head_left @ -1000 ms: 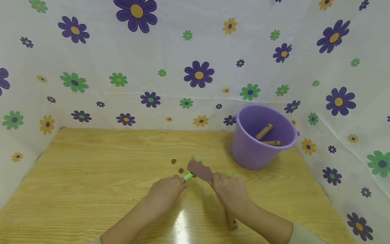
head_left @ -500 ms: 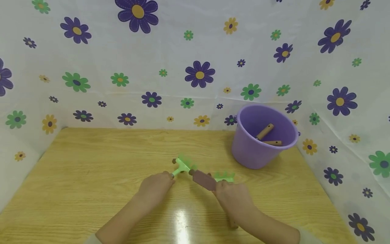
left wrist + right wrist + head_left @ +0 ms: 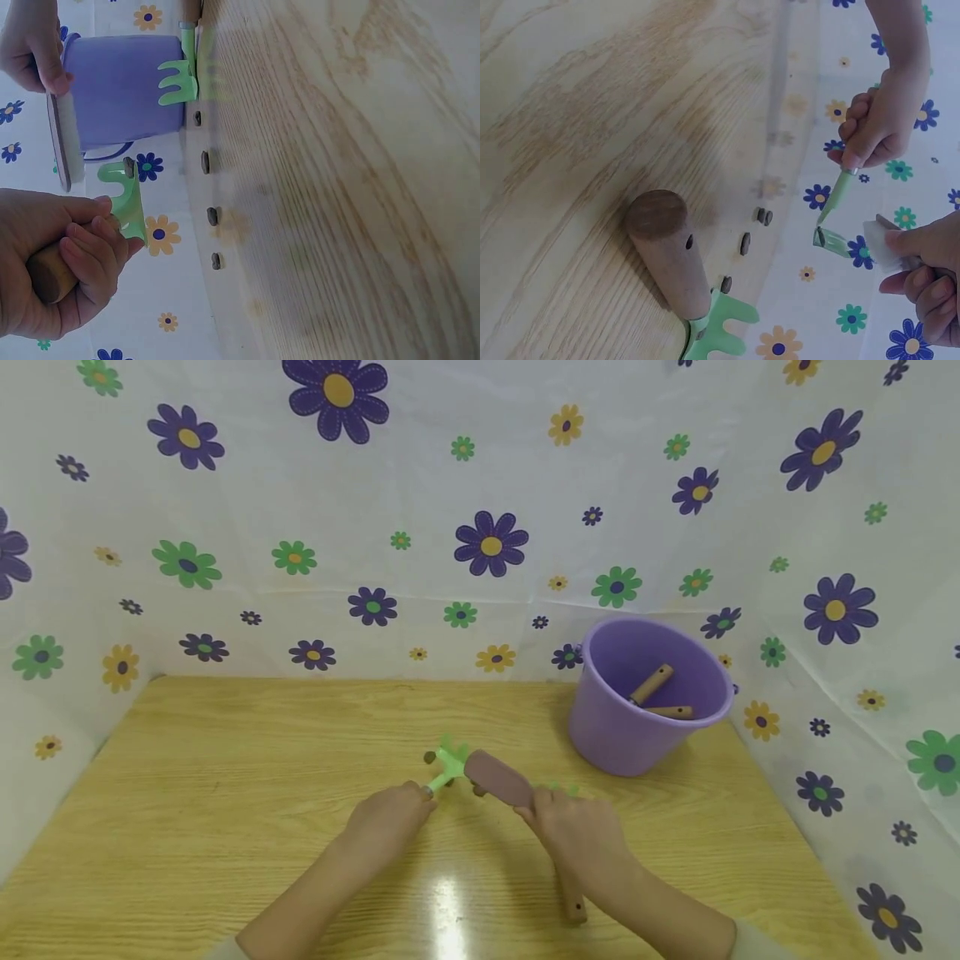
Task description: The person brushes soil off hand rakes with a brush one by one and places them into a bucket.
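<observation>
My left hand (image 3: 390,822) grips the wooden handle (image 3: 56,274) of a small green hand rake (image 3: 452,763), held above the table. A dark pebble-like lump (image 3: 129,166) shows at its tines in the left wrist view. My right hand (image 3: 585,835) pinches a flat oblong pad (image 3: 498,778) with a mauve back and a white underside (image 3: 67,135). In the head view the pad's end overlaps the rake's head; whether they touch I cannot tell. A second green rake (image 3: 180,82) lies on the table under my right hand, its wooden handle (image 3: 671,255) toward me.
Several small dark stones (image 3: 212,216) lie in a row on the wooden table (image 3: 247,777). At the back right stands a purple bucket (image 3: 622,735) with two wooden-handled tools (image 3: 651,683) inside. A flower-print cloth (image 3: 420,468) hangs behind and at the sides.
My left hand has moved left with the rake, whose head has come out from behind the pad. My right hand has shifted slightly right, with the pad dipping and then rising again.
</observation>
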The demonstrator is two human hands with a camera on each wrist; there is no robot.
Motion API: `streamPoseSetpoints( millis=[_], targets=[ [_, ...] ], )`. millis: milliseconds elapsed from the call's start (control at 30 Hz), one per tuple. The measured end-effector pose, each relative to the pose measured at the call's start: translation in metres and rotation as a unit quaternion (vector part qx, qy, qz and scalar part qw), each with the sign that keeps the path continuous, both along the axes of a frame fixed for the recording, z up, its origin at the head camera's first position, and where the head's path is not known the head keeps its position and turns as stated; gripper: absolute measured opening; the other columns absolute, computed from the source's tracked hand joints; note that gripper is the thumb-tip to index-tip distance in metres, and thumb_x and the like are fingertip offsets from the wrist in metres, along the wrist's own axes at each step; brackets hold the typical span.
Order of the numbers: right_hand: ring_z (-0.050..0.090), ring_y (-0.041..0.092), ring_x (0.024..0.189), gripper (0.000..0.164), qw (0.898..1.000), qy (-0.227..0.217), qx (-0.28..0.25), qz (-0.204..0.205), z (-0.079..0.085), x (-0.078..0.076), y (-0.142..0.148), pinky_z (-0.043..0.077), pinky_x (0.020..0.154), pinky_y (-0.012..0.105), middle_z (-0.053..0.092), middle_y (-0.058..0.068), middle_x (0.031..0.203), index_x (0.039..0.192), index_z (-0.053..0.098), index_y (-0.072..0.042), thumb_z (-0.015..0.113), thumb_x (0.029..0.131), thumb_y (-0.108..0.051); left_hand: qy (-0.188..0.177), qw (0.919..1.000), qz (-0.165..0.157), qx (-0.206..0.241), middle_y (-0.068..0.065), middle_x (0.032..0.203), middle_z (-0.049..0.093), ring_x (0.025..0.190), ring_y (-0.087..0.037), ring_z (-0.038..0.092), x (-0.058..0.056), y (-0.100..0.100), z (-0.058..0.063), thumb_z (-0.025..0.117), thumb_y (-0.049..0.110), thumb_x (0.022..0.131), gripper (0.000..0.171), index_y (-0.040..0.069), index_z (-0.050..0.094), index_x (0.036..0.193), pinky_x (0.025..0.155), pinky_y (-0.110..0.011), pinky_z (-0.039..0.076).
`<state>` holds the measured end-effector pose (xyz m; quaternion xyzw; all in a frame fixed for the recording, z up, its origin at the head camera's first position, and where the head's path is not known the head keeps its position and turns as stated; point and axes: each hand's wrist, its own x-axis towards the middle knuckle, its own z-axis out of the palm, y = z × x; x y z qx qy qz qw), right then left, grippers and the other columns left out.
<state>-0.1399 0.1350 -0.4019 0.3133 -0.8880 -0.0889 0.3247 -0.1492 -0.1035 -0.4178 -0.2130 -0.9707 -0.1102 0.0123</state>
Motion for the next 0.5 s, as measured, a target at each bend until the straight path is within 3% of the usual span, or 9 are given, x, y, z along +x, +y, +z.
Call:
streamPoseSetpoints(
  millis=[200, 300, 500],
  targets=[
    [0.039, 0.006, 0.035, 0.04, 0.999, -0.039, -0.001, -0.022, 0.001, -0.003, -0.013, 0.025, 0.029, 0.019, 0.052, -0.004, 0.05, 0.066, 0.055, -0.011, 0.061, 0.088, -0.044, 0.018, 0.9996, -0.021, -0.006, -0.005, 0.059, 0.046, 0.043, -0.008, 0.04, 0.003, 0.002, 0.001, 0.061, 0.014, 0.092, 0.021, -0.005, 0.067, 0.083, 0.035, -0.014, 0.037],
    [0.044, 0.007, 0.036, 0.037, 0.997, -0.07, -0.01, -0.025, 0.003, -0.003, -0.021, 0.028, 0.03, 0.017, 0.057, -0.003, 0.053, 0.069, 0.059, -0.01, 0.064, 0.087, -0.042, 0.027, 0.9992, -0.03, 0.009, -0.004, 0.058, 0.044, 0.042, -0.008, 0.039, 0.005, 0.003, 0.004, 0.061, 0.013, 0.092, 0.024, -0.007, 0.063, 0.078, 0.035, -0.014, 0.036],
    [0.035, 0.006, 0.036, 0.038, 0.987, -0.146, -0.039, -0.05, 0.003, -0.007, -0.032, 0.024, 0.031, 0.014, 0.052, -0.004, 0.052, 0.07, 0.058, -0.011, 0.06, 0.09, -0.043, 0.017, 0.9978, -0.037, 0.052, -0.001, 0.057, 0.04, 0.041, -0.006, 0.036, 0.009, 0.006, 0.009, 0.059, 0.01, 0.093, 0.026, -0.007, 0.058, 0.074, 0.034, -0.012, 0.034]
  ],
)
